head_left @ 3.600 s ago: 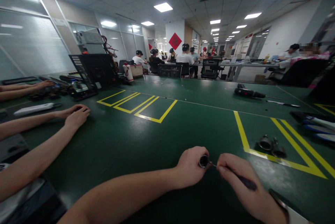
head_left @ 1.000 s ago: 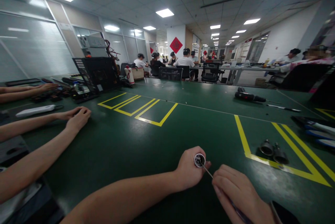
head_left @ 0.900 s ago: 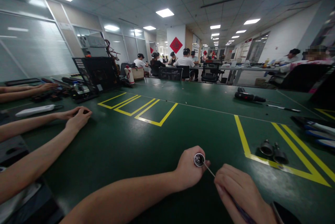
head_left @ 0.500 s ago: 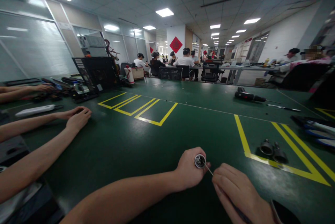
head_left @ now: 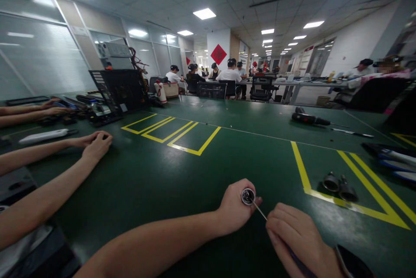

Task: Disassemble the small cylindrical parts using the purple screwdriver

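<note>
My left hand (head_left: 234,206) is closed around a short round metal part, its open end (head_left: 248,197) turned toward me with small dark pieces inside. In my right hand (head_left: 295,234) is a screwdriver with a thin metal shaft (head_left: 260,212) and a dark purple handle (head_left: 297,263). The shaft's tip reaches the open end of the metal part; how deep it goes cannot be seen. Two similar dark metal parts (head_left: 330,181) lie on the table to the right, beside the yellow tape.
The green table (head_left: 156,191) carries yellow tape outlines (head_left: 185,150). A power drill (head_left: 310,118) and a pen (head_left: 352,133) lie at the back right. On the left are co-workers' hands (head_left: 97,144), a white power strip (head_left: 43,136) and a black computer case (head_left: 118,91).
My right hand has shifted very slightly right, with a little more of the screwdriver shaft showing. My left hand has risen slightly with the metal part.
</note>
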The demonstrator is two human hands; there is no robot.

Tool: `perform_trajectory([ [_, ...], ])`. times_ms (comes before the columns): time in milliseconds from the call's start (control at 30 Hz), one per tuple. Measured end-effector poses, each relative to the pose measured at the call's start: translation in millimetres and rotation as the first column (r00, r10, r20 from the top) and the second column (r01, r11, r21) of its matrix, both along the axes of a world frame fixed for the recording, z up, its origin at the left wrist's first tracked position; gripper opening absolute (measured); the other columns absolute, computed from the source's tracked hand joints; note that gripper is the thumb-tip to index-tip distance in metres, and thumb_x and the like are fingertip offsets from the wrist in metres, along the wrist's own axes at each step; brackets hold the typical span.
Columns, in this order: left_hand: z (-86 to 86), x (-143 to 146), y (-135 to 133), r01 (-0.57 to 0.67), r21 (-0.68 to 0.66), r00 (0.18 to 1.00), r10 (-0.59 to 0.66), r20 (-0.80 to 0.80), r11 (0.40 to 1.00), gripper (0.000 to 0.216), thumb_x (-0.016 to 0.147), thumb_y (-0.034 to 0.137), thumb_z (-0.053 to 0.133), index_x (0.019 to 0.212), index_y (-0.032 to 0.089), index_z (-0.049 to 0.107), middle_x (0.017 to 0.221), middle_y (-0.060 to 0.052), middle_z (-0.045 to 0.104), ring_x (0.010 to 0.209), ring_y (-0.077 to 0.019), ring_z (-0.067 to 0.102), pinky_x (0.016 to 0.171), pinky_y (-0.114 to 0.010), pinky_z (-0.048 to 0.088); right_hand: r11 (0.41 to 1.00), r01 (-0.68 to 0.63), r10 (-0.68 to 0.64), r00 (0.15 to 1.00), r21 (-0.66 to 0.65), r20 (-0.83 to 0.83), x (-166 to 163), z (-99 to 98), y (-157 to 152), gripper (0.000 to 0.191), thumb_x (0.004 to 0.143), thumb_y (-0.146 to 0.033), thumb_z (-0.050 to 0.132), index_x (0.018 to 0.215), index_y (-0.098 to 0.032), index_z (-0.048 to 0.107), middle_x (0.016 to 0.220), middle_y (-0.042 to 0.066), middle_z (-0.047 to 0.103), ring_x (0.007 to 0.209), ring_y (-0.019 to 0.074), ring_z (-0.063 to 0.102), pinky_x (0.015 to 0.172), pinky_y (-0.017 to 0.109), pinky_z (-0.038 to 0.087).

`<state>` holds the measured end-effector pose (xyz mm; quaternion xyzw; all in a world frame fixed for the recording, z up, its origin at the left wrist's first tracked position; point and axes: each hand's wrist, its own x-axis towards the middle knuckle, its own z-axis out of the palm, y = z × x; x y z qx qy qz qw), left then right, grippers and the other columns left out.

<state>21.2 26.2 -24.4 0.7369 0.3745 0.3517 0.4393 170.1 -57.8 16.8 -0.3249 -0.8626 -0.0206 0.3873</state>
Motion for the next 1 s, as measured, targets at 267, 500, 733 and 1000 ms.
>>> perform_trajectory([
  [267, -3.6, -1, 1, 0.193, 0.006, 0.979, -0.193, 0.059, 0.981, 0.039, 0.068, 0.010, 0.062, 0.102, 0.018, 0.043, 0.083, 0.001, 0.053, 0.070, -0.0120, 0.050, 0.063, -0.024, 0.042, 0.994, 0.105, -0.107, 0.993, 0.035, 0.054, 4, -10.8, 7, 0.025, 0.083, -0.007, 0.046, 0.103, -0.017, 0.058, 0.090, 0.010, 0.064, 0.080, 0.0199, 0.061, 0.065, 0.032, 0.053],
  [500, -2.0, -5, 4, 0.473, 0.132, 0.877, -0.479, 0.022, 0.871, 0.064, 0.070, 0.002, 0.053, 0.127, 0.017, 0.031, 0.123, -0.013, 0.047, 0.116, -0.0247, 0.047, 0.101, -0.042, 0.037, 0.991, 0.129, -0.124, 0.986, -0.039, 0.109, 5, -18.2, 22, 0.018, 0.084, -0.009, 0.049, 0.099, -0.017, 0.057, 0.105, 0.012, 0.063, 0.103, 0.0234, 0.057, 0.085, 0.039, 0.053],
  [733, -9.6, -1, 3, 0.385, 0.007, 0.923, -0.385, 0.000, 0.923, 0.081, 0.070, 0.004, 0.057, 0.139, 0.023, 0.019, 0.123, -0.013, 0.048, 0.102, -0.0234, 0.056, 0.082, -0.037, 0.048, 0.990, 0.127, -0.116, 0.981, -0.062, 0.157, 15, -18.0, 26, 0.018, 0.088, -0.009, 0.043, 0.094, -0.018, 0.056, 0.102, 0.011, 0.061, 0.097, 0.0215, 0.058, 0.077, 0.034, 0.054],
  [1000, 4.7, -5, -4, 0.212, -0.206, 0.970, -0.232, -0.078, 0.955, 0.078, 0.077, 0.009, 0.056, 0.141, 0.032, 0.018, 0.116, -0.010, 0.055, 0.077, -0.0147, 0.059, 0.064, -0.029, 0.048, 0.830, 0.549, -0.552, 0.780, 0.100, 0.294, 74, -10.5, 66, 0.015, 0.087, -0.018, 0.045, 0.096, -0.016, 0.057, 0.104, 0.013, 0.058, 0.096, 0.0255, 0.054, 0.081, 0.039, 0.049],
])
